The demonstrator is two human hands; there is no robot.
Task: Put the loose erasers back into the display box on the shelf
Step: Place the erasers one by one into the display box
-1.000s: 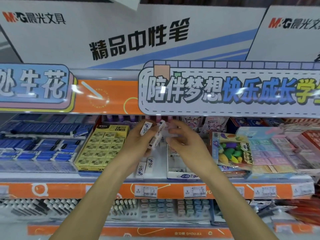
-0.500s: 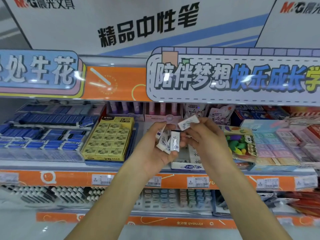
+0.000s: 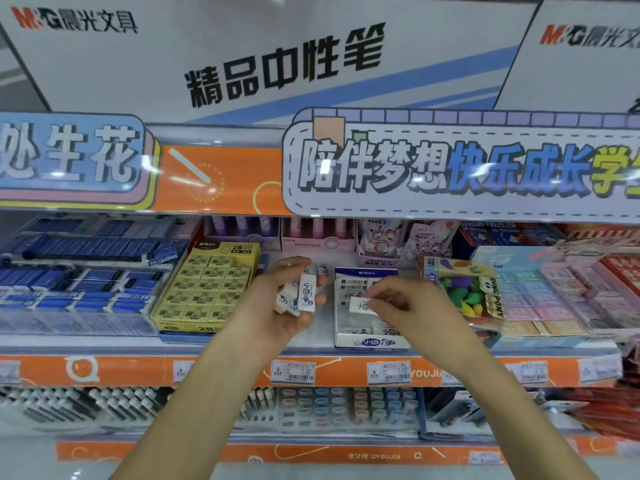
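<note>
Standing before the stationery shelf [image 3: 311,344], a person has both bare arms raised to the eraser row. Far left lie trays of blue-sleeved erasers [image 3: 79,282], and next to them a yellow box of 2B erasers [image 3: 207,289], packed tight in rows. Just right of that yellow box the left hand [image 3: 284,306] is curled shut around a small bundle of white erasers [image 3: 299,294], which stand upright between thumb and fingers, blue print on their sleeves facing out. One more white eraser [image 3: 323,270] lies loose on the shelf behind that hand. Further right sits the white display box [image 3: 370,341] with blue lettering on its front lip, open at the top, a few erasers lying at its bottom and barcoded ones at its back. The right hand [image 3: 412,306] hovers over this box, its fingertips pinched together on a single white eraser [image 3: 360,304] held flat above the opening. Beside the box on the right stands a colourful Ding Pony pack [image 3: 464,289], then pastel erasers [image 3: 540,299]. Price tags [image 3: 388,372] line the orange shelf edge below.
</note>
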